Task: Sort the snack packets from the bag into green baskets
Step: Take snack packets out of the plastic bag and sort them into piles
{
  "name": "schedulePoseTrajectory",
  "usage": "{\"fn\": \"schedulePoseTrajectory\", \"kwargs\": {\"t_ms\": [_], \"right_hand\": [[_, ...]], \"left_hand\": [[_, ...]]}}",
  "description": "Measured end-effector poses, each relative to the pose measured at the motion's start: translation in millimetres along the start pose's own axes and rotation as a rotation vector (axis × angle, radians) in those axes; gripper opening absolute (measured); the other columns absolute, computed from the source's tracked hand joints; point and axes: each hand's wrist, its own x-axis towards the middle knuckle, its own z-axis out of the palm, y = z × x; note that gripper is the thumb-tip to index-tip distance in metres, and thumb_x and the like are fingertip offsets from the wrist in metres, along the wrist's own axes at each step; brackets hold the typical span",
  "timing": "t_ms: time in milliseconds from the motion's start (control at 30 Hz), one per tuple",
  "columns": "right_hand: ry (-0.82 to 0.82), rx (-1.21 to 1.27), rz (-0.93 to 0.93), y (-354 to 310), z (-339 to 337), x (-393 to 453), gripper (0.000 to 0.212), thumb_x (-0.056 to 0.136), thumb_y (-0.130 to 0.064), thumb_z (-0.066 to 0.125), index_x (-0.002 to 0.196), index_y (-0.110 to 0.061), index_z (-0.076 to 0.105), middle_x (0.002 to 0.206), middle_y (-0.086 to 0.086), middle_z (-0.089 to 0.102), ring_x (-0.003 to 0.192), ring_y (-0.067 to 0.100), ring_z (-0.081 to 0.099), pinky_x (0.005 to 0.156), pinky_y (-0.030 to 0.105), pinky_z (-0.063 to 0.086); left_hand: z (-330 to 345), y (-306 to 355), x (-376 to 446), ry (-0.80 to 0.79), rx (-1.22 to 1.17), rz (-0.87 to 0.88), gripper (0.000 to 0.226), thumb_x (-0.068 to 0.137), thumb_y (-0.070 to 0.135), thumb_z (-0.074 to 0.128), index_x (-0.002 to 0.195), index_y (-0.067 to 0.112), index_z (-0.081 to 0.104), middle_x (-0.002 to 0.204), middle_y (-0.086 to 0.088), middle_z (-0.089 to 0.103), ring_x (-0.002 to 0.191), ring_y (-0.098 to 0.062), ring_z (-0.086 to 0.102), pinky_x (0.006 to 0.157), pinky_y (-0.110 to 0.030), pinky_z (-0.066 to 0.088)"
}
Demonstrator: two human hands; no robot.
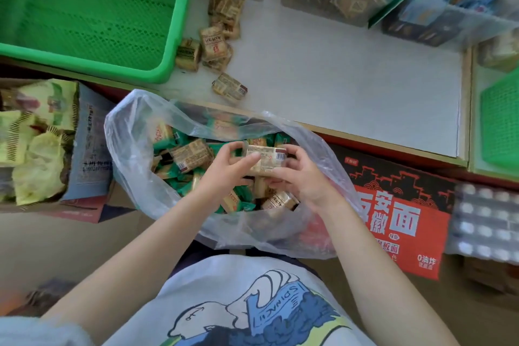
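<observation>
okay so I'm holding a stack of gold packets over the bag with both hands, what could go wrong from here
1. Both the left hand and right hand hold the stack of gold packets; one could slip back into the plastic bag among the green ones.
2. The loose gold packets lie on the shelf beside the green basket, not in it. The nearest one sits near the shelf edge and could get knocked off.

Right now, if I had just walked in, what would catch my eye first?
Probably the two hands, left hand and right hand, together holding a gold-wrapped snack packet over the clear plastic bag full of gold and green packets. Next, the big empty green mesh basket at upper left, with loose gold packets piled on the grey shelf beside it.
</observation>
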Motion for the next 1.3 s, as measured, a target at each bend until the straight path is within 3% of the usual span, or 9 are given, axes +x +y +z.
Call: {"fn": "schedulePoseTrajectory", "kwargs": {"t_ms": [200, 333, 467, 567, 667, 800, 1000, 1167, 1300], "right_hand": [[-0.079, -0.22, 0.013, -26, 9, 1, 0.029, 0.097, -0.023, 0.065, 0.125, -0.014, 0.062, 0.113, 0.013, 0.071, 0.095, 0.022, 0.069, 0.088, 0.044, 0.057], [-0.175, -0.457, 0.076, -43, 8, 10, 0.026, 0.093, -0.032, 0.07, 0.108, -0.011, 0.071, 0.078, 0.001, 0.067, 0.067, 0.011, 0.057, 0.062, 0.022, 0.047], [0.134, -0.431, 0.024, -64, 9, 39, 0.032, 0.092, -0.035, 0.071, 0.104, -0.006, 0.072, 0.073, 0.004, 0.061, 0.06, 0.013, 0.049, 0.052, 0.018, 0.041], [0.338, -0.383, -0.063, -83, 12, 78, 0.03, 0.095, -0.035, 0.068, 0.107, -0.008, 0.067, 0.08, 0.003, 0.067, 0.063, 0.014, 0.056, 0.057, 0.023, 0.046], [0.395, -0.483, -0.047, -102, 17, 127, 0.029, 0.096, -0.037, 0.065, 0.11, -0.011, 0.065, 0.082, 0.002, 0.067, 0.061, 0.013, 0.057, 0.057, 0.025, 0.046], [0.373, -0.404, 0.014, -111, 31, 189, 0.03, 0.097, -0.029, 0.066, 0.116, -0.006, 0.064, 0.081, 0.004, 0.066, 0.057, 0.012, 0.059, 0.058, 0.026, 0.05], [0.281, -0.27, -0.064, -106, 40, 185, 0.067, 0.096, -0.011, 0.063, 0.154, -0.008, 0.029, 0.107, 0.007, 0.066, 0.1, 0.021, 0.071, 0.09, 0.033, 0.058], [0.176, -0.372, -0.13, -73, 21, 88, 0.02, 0.098, -0.01, 0.061, 0.117, -0.015, 0.062, 0.107, 0.007, 0.074, 0.094, 0.02, 0.074, 0.08, 0.029, 0.059], [0.171, -0.491, -0.043, -26, -4, 24, 0.012, 0.098, -0.007, 0.061, 0.107, -0.009, 0.067, 0.093, 0.008, 0.077, 0.084, 0.02, 0.075, 0.078, 0.031, 0.061]], "left_hand": [[-21, 21, 3, -0.049, -0.034, 0.099, 0.041, 0.086, 0.03, 0.076, 0.125, 0.027, 0.065, 0.103, -0.003, 0.076, 0.095, -0.025, 0.073, 0.08, -0.041, 0.06], [-31, 33, 2, -0.095, 0.109, 0.135, 0.045, 0.088, 0.039, 0.074, 0.131, 0.037, 0.062, 0.105, 0.011, 0.072, 0.099, -0.017, 0.071, 0.085, -0.037, 0.06], [-38, 45, 25, 0.183, 0.407, 0.291, 0.041, 0.1, 0.039, 0.055, 0.139, 0.027, 0.055, 0.129, 0.007, 0.06, 0.119, -0.012, 0.056, 0.094, -0.024, 0.05], [-47, 43, 60, 0.277, 0.869, 0.305, 0.053, 0.103, 0.04, 0.044, 0.151, 0.018, 0.039, 0.159, -0.005, 0.035, 0.148, -0.022, 0.027, 0.122, -0.041, 0.02], [-48, 34, 86, 0.215, 1.21, 0.239, 0.065, 0.102, 0.049, 0.034, 0.158, 0.019, 0.021, 0.168, -0.007, 0.01, 0.155, -0.024, 0.001, 0.125, -0.049, 0.0], [-49, 24, 100, 0.202, 1.244, 0.229, 0.07, 0.101, 0.05, 0.033, 0.16, 0.019, 0.012, 0.169, -0.005, 0.001, 0.155, -0.022, -0.005, 0.124, -0.05, -0.002], [-53, 3, 105, 0.225, 1.252, 0.24, 0.074, 0.1, 0.052, 0.037, 0.161, 0.023, 0.006, 0.169, 0.001, -0.004, 0.154, -0.017, -0.011, 0.124, -0.05, -0.004], [-52, 11, 102, 0.183, 1.238, 0.207, 0.074, 0.101, 0.052, 0.035, 0.161, 0.021, 0.006, 0.168, -0.001, -0.007, 0.154, -0.019, -0.013, 0.124, -0.052, -0.003], [-51, 18, 86, 0.271, 1.385, 0.266, 0.071, 0.101, 0.054, 0.031, 0.16, 0.018, 0.015, 0.168, -0.006, 0.008, 0.155, -0.027, -0.002, 0.124, -0.053, -0.004]]}}
